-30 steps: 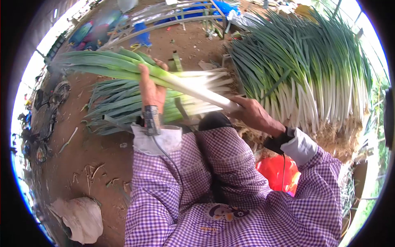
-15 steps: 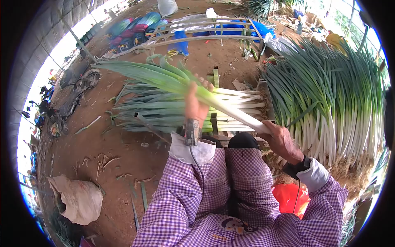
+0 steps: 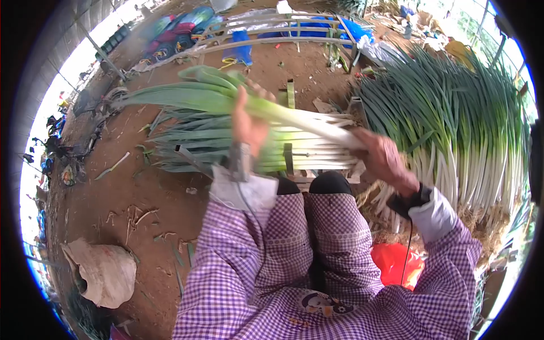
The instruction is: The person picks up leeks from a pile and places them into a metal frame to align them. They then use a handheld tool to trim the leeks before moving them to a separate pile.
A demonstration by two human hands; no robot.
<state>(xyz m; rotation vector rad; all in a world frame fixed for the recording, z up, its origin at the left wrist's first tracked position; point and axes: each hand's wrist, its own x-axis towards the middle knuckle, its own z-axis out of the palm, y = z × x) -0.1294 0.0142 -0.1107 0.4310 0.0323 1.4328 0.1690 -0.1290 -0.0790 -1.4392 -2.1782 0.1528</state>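
A thick leek (image 3: 309,123) stretches across in front of me, its green leaves to the left and its white end to the right. My left hand (image 3: 249,122), blurred by motion, is closed around the leek where white turns to green. At the white root end, my right hand (image 3: 386,160) grips it, hiding the roots. Beneath lies a row of leeks (image 3: 195,139) on a low metal frame (image 3: 289,158), white ends pointing right. To the right of my right hand stands a large pile of upright leeks (image 3: 447,113) with roots at the bottom.
A slatted wooden rack (image 3: 272,41) with blue netting (image 3: 241,50) stands beyond the frame. On the dirt floor at left lies a beige sack (image 3: 105,273). A red plastic bag (image 3: 396,263) is beside my right knee. Leaf scraps are scattered about.
Both hands have shifted slightly left with the leek, my right hand also upward. The leek now lies closer to level. The whole view has moved a little.
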